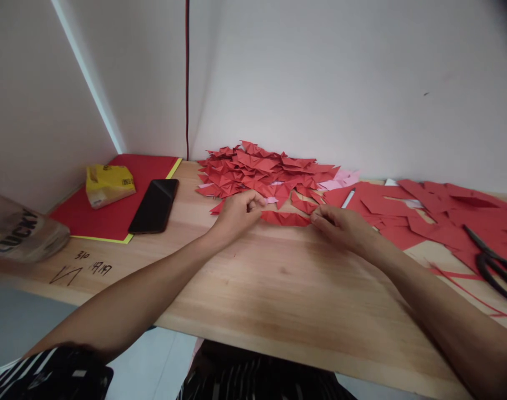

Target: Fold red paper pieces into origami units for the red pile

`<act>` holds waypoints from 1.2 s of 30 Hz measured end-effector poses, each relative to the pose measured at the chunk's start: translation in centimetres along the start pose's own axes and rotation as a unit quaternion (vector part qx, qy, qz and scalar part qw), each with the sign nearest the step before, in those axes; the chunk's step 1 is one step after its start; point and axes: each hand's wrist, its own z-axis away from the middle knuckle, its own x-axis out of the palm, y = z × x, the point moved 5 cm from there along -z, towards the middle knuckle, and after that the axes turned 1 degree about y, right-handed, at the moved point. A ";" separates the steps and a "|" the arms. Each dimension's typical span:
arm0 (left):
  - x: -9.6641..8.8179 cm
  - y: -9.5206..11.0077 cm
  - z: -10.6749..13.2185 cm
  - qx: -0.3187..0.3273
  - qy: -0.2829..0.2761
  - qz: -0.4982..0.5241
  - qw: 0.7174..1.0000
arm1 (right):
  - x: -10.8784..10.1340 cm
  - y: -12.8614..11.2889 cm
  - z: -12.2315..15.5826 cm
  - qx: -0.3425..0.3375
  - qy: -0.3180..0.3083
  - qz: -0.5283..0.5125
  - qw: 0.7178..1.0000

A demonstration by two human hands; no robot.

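red paper piece (286, 218), long, folded, flat

Both ends of the folded red paper strip (286, 218) sit hidden under the left hand (237, 214) and right hand (341, 225). The clear plastic LUCKY-printed bag (15, 233) runs off the left edge; the black-handled scissors (497, 266) off the right. Pencilled marks (80, 269) on the wooden bench (278, 289) are perhaps numbers.

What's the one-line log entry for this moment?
left hand: pinching folded red paper piece | right hand: pinching its other end | behind: pile of folded red paper triangles
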 end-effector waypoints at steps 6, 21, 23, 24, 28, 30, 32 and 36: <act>0.4 0.4 0.3 0.048 -0.037 -0.062 0.996 | 0.1 -0.1 0.1 -0.004 -0.003 0.023 1.000; 1.1 1.8 1.1 0.143 -0.031 -0.104 0.984 | 0.2 -0.7 0.2 -0.023 0.001 0.030 0.999; 1.7 2.1 1.5 0.187 -0.067 -0.114 0.973 | 0.2 -0.6 0.2 -0.022 -0.008 0.027 0.999; 1.9 2.1 1.6 0.200 -0.080 -0.121 0.969 | 0.3 -0.6 0.1 -0.022 -0.012 0.027 0.999; 2.3 1.8 1.6 0.220 -0.083 -0.137 0.962 | 0.4 -0.8 0.1 -0.039 -0.030 0.028 0.998; 2.3 1.6 1.5 0.224 -0.086 -0.141 0.960 | 0.3 -1.0 0.2 -0.050 -0.038 0.031 0.998; 2.5 1.5 1.5 0.223 -0.108 -0.141 0.959 | -0.1 -1.1 0.4 -0.050 -0.058 0.038 0.996; 2.7 1.2 1.5 0.215 -0.145 -0.127 0.957 | -2.4 0.0 0.4 -0.028 -0.081 0.036 0.996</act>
